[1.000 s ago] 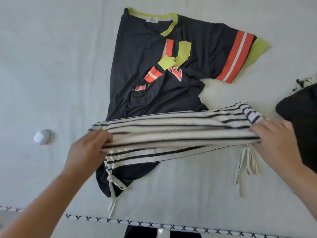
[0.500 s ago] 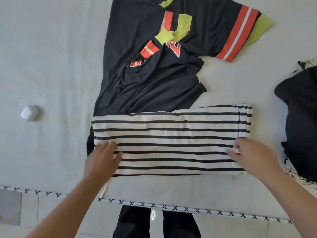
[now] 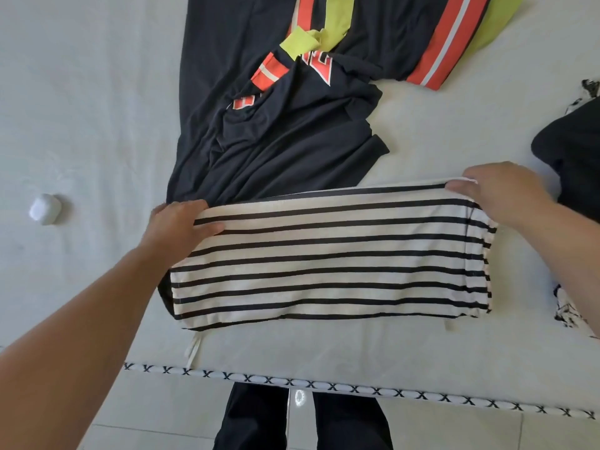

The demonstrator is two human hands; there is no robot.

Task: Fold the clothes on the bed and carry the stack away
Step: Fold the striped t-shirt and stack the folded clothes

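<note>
The striped garment [image 3: 328, 254], a soft folded rectangle, lies near the bed [image 3: 81, 92]'s front edge, long axis parallel to it. Left hand [image 3: 177, 224] and right hand [image 3: 500, 190] pinch its far corners. Behind it sprawls a crumpled dark jersey [image 3: 259, 141].

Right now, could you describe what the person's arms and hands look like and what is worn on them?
Both forearms are bare as far as the view reaches, with no sleeve or cuff showing. The left hand and the right hand carry no gloves, and no rings, watch or bracelet can be seen. Below the bed's edge, dark trousers show on the legs.
</note>
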